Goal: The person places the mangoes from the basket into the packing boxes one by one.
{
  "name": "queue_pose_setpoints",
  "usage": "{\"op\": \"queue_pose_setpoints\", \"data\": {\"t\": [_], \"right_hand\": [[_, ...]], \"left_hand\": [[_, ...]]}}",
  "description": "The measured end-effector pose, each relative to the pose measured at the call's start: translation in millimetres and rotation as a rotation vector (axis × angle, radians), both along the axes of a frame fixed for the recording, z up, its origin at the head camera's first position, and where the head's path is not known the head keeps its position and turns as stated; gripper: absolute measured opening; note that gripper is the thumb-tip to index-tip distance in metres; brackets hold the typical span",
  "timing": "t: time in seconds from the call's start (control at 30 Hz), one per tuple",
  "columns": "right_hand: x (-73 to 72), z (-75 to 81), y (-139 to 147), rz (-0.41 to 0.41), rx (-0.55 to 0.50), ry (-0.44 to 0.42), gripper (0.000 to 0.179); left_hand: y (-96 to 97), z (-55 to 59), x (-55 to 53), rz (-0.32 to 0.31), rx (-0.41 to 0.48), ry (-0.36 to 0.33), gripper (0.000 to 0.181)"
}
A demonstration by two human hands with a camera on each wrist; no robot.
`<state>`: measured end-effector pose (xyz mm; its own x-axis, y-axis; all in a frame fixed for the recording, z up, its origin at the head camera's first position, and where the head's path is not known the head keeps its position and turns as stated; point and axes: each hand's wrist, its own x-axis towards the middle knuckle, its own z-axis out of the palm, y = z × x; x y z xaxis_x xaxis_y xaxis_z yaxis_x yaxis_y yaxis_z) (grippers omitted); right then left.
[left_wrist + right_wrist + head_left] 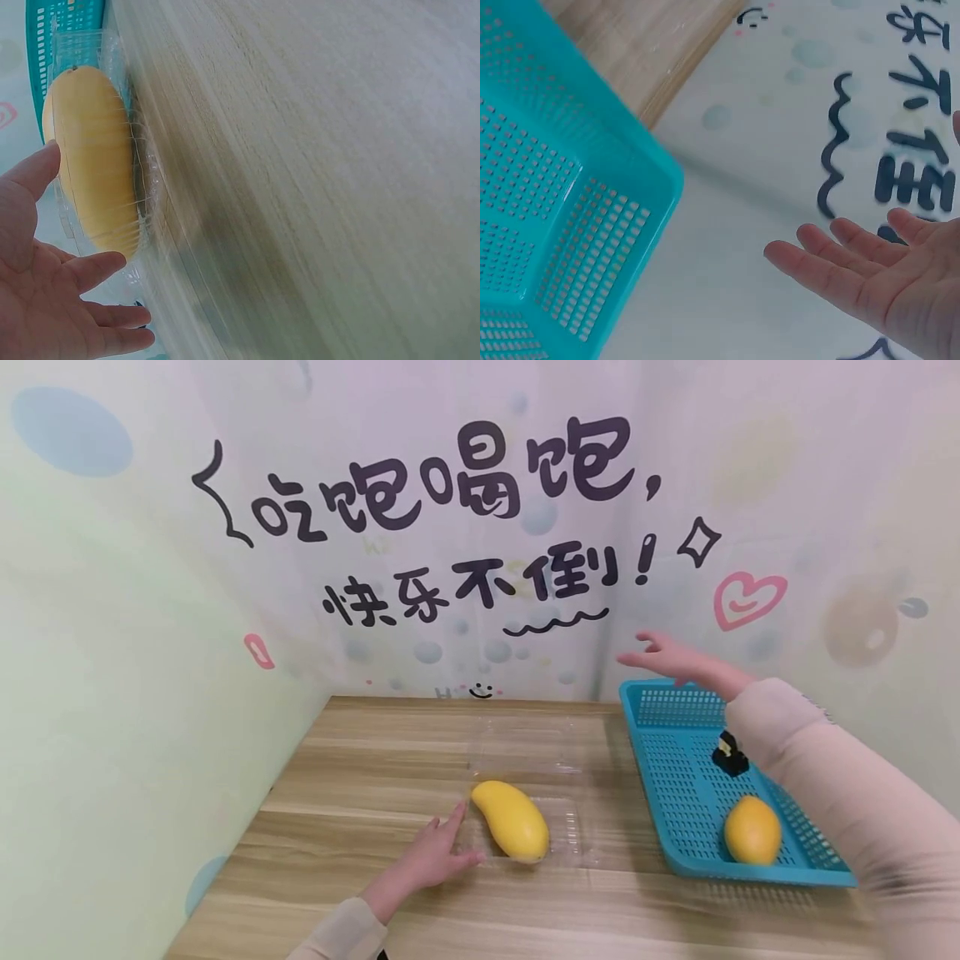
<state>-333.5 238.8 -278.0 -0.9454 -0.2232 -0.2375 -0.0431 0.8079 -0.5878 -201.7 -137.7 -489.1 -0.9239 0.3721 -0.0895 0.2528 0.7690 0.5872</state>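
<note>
A yellow mango [512, 821] lies in one half of a clear plastic clamshell box [564, 827], whose lid [521, 745] is folded back toward the wall. My left hand [431, 858] is at the box's left side, fingers spread and thumb apart; whether it touches the box I cannot tell. In the left wrist view the mango [94, 161] shows through the plastic, beside the thumb and index finger. Raised above the far end of a blue basket [660, 793], my right hand [671, 660] holds nothing, its fingers extended.
Inside the basket, near its front, sits a rounded yellow-orange fruit [752, 831]. A small black thing [729, 755] shows beside the right sleeve. A wall with black lettering [480, 585] stands behind the wooden table [360, 777], and a pale wall rises at the left.
</note>
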Motion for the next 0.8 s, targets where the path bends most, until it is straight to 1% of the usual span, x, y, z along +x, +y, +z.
{"op": "queue_pose_setpoints", "data": {"t": [0.17, 0.3, 0.47, 0.57, 0.7, 0.8], "right_hand": [[4.5, -8.9, 39.2, -0.037, 0.010, -0.012, 0.101], [9.9, -22.1, 66.1, -0.031, 0.005, -0.043, 0.101], [17.3, -45.0, 89.7, -0.032, -0.009, -0.141, 0.099], [23.1, -62.4, 100.2, -0.041, 0.020, -0.216, 0.100], [31.3, -85.2, 112.2, -0.081, 0.066, -0.313, 0.105], [35.6, -101.9, 117.9, -0.119, 0.069, -0.375, 0.110]], "left_hand": [[-0.2, -0.8, 0.8, 0.001, -0.004, 0.000, 0.088], [-0.2, -0.4, 1.5, 0.005, -0.008, 0.001, 0.088], [-0.9, -0.3, 0.9, 0.012, -0.017, 0.006, 0.088], [-1.1, 0.2, 1.0, 0.015, -0.021, -0.002, 0.088], [-0.4, 0.1, 0.7, 0.016, -0.027, -0.002, 0.088], [0.0, -0.2, 0.1, 0.012, -0.033, 0.002, 0.088]]}}
